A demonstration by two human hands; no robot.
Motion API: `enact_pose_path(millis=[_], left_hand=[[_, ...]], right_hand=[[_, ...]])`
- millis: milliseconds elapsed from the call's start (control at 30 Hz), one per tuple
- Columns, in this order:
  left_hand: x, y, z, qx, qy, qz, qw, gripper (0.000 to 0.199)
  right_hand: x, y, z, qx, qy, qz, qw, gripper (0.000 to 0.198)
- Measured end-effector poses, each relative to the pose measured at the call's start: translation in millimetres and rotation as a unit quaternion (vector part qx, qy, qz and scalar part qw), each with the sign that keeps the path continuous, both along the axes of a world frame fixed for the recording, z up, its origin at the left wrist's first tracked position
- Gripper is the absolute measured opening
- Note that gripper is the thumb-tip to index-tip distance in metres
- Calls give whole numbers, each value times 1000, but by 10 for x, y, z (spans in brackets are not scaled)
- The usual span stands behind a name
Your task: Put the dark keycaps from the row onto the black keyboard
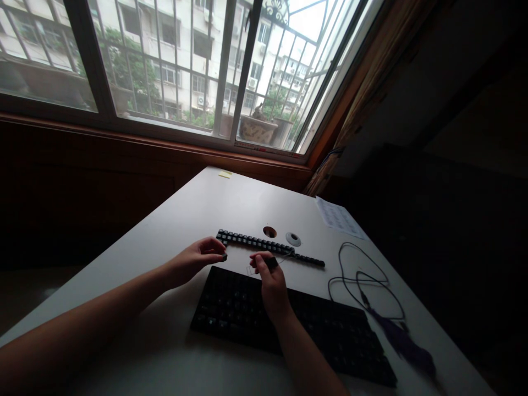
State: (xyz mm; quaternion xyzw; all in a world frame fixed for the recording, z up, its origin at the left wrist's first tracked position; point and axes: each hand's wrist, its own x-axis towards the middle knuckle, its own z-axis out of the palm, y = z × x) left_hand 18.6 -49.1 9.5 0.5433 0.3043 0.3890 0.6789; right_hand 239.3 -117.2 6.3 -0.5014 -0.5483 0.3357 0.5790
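Observation:
A small black keycap (224, 257) is pinched between the thumb and fingers of my left hand (202, 254), just beyond the keyboard's far left corner. My right hand (272, 283) is closed around what looks like a thin wire keycap puller (249, 270) with a black part (271, 263) at the fingers. It hovers over the far edge of the black keyboard (235, 302), and its forearm hides part of the keys. Behind both hands, loose black keycaps (256, 242) are lined up in rows on the white table (165, 236).
A round hole (269, 232) and a grey grommet cover (293, 238) lie behind the keycaps. Right of the keyboard are a coiled black cable (358, 278) and a dark purple item (402, 341). A printed sheet (340, 217) and a yellow note (225, 174) sit near the edges.

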Motion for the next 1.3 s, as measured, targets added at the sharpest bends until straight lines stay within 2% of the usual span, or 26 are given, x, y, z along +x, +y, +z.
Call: enact_pose_path(millis=[600,1300], left_hand=[[10,-17,15,2,-8,38,999,24],[-7,0,8,22,-4,44,999,23]], right_hand=[[-15,-4,29,0,-9,9,1000,23],[-14,-13,22,6,-22,21,1000,21]])
